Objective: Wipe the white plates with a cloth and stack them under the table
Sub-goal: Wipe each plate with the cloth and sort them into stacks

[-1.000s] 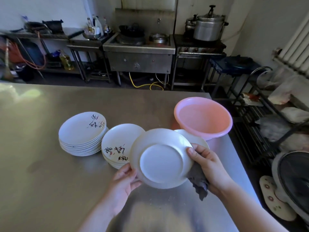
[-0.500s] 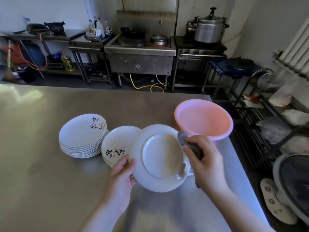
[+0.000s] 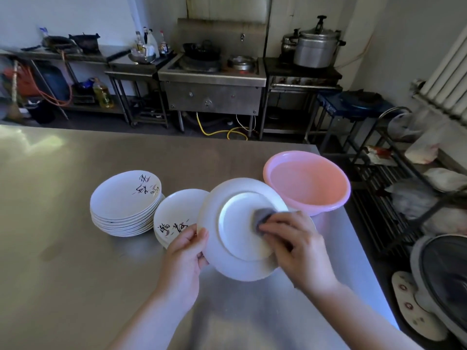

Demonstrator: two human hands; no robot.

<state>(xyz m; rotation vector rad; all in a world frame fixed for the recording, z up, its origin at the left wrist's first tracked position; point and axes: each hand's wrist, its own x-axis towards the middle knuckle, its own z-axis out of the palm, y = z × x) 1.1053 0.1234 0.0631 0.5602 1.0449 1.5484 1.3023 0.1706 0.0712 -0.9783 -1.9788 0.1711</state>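
My left hand grips the left rim of a white plate, held tilted above the table with its underside facing me. My right hand presses a grey cloth against the plate's base, fingers curled over the cloth. A stack of several white plates with painted characters sits to the left. A shorter stack lies just behind my left hand, partly hidden by the held plate.
A pink plastic basin stands near the steel table's far right corner. The table's right edge drops to a floor with a wire rack, a fan and slippers. Stoves and pots line the back wall.
My right hand has slid the cloth from the plate's right rim onto the middle of its underside. The plate has tilted and risen slightly; my left hand keeps its grip.
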